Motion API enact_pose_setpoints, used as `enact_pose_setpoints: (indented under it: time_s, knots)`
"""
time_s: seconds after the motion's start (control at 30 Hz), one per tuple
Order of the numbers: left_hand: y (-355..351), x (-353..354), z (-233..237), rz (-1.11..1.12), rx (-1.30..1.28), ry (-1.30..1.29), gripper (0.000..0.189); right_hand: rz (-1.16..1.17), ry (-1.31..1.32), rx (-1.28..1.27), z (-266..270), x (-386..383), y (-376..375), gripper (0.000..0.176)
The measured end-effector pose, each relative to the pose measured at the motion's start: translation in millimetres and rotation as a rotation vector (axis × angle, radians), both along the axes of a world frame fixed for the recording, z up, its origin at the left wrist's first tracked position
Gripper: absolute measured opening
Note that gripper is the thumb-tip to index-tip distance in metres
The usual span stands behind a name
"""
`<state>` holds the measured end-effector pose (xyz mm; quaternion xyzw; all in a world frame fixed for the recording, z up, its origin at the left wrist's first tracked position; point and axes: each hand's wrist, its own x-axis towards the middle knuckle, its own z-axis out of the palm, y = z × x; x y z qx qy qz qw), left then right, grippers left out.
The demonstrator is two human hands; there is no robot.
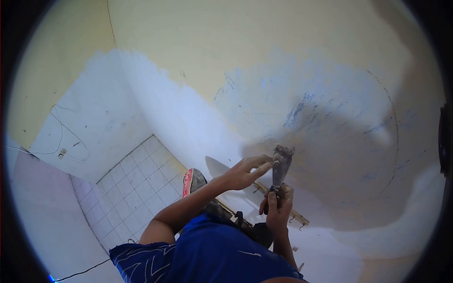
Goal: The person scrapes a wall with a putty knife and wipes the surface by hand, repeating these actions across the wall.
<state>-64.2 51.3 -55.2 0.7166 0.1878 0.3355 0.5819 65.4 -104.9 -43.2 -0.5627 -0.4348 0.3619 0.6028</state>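
Note:
My right hand (277,207) grips the handle of a putty knife (281,166) and holds it upright, its dirty blade against the wall (330,118). My left hand (245,172) reaches in from the left with its fingers stretched out, the fingertips touching the left edge of the blade. The wall here is scraped and patchy, white and grey below, yellow above. My blue shirt (212,254) fills the bottom of the view.
A white tiled floor (134,188) lies far below on the left. A red-rimmed container (192,181) sits beneath my left arm. A wooden strip (283,207) runs along the wall under my hands. A loose cable (61,137) hangs on the left wall.

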Motion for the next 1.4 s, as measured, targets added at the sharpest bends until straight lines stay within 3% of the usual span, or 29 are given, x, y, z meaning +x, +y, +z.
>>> enact_pose_setpoints:
  time_s: [0.1, 0.2, 0.4, 0.47, 0.53, 0.57, 0.73, 0.8, 0.93, 1.0, 1.07, 1.23, 1.4]
  knots:
    - [-3, 20, 0, -0.18, -0.141, -0.072, 0.045, 0.042, 0.007, -0.063, -7, 1, 0, 0.021]
    - [-18, 37, -24, -0.172, -0.362, -0.199, 0.043, -0.032, 0.029, -0.091, -19, 0, -8, 0.021]
    - [-8, 43, -23, -0.085, -0.687, -0.458, 0.046, 0.21, 0.21, -0.309, -11, 15, -10, 0.021]
    - [-3, 45, -11, -0.047, -0.689, -0.477, 0.045, 0.361, 0.151, -0.311, -4, 13, 3, 0.025]
    - [1, 42, 5, -0.029, -0.667, -0.508, 0.043, 0.331, 0.146, -0.263, 7, 2, 15, 0.023]
    - [2, 46, 12, 0.08, -0.646, -0.467, 0.043, 0.326, 0.123, -0.255, 11, 0, 20, 0.022]
    - [3, 60, 73, 0.038, -0.452, -0.385, 0.042, 0.198, 0.232, -0.048, 11, -18, 35, 0.022]
    - [7, 69, 103, 0.072, -0.283, -0.285, 0.041, 0.161, 0.244, 0.039, 30, -16, 41, 0.023]
    - [9, 81, 155, 0.024, -0.207, -0.307, 0.041, 0.198, 0.273, 0.237, 68, -8, 49, 0.03]
    - [7, 84, 168, 0.018, -0.222, -0.364, 0.04, 0.215, 0.297, 0.254, 78, -8, 44, 0.033]
    - [9, 83, 172, 0.005, -0.229, -0.357, 0.04, 0.338, 0.503, 0.209, 88, -9, 39, 0.031]
    - [10, 77, 216, 0.024, -0.269, -0.336, 0.039, 0.359, 0.424, 0.194, 135, -15, 48, 0.035]
    - [6, 77, 221, 0.054, -0.252, -0.369, 0.039, 0.289, 0.443, 0.181, 142, -22, 48, 0.033]
